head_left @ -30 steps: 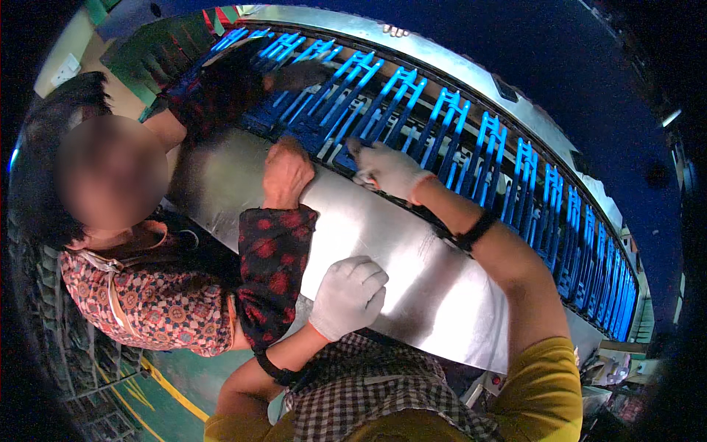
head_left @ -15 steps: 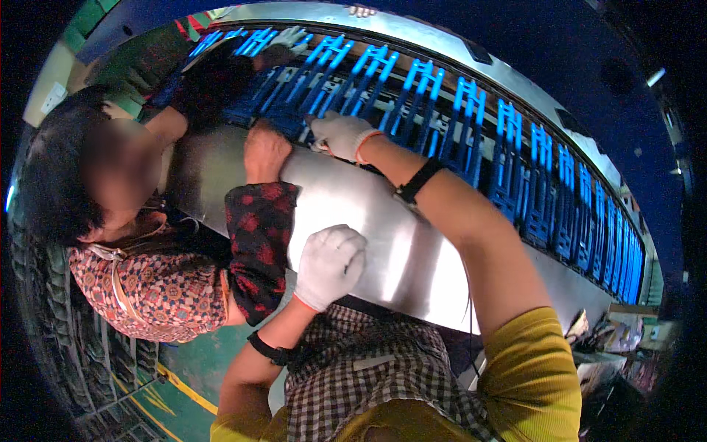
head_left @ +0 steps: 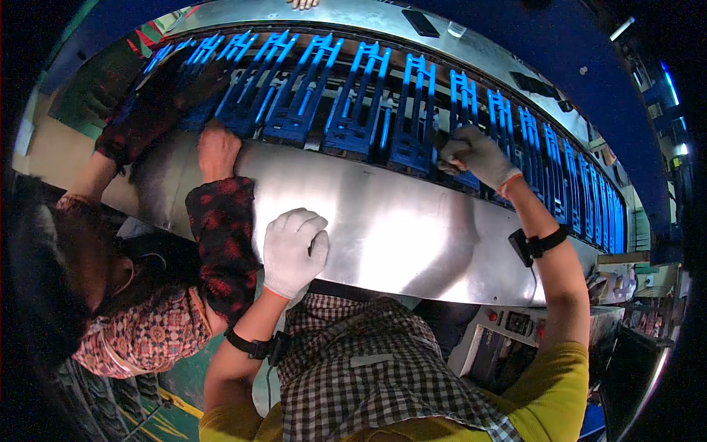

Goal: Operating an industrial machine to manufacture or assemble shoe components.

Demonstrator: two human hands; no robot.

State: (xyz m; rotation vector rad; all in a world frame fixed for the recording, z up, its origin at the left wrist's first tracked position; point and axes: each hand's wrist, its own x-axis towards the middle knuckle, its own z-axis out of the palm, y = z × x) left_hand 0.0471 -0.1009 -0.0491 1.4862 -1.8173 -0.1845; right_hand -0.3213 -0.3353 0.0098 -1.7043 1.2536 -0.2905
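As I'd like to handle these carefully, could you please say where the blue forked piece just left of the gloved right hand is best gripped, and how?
Probably by its broad near end, reaching in over the metal sheet: that end sits beside the sheet's far edge, while slim bars run away from it. The right hand crowds its right side.

The row of forked strips (head_left: 346, 136) is running along just behind the surface (head_left: 383, 221). A ledge (head_left: 486, 55) is lying farther behind the surface, with a flat device (head_left: 420, 23) resting on it. Of the wearer's hands, the left hand (head_left: 294, 250) is appearing over the surface's front left part; the right hand (head_left: 475, 155) is reaching the strips behind its right half. A co-worker's hand (head_left: 218, 147) is resting at its back left edge. A control box (head_left: 482, 346) is sitting before its right part.
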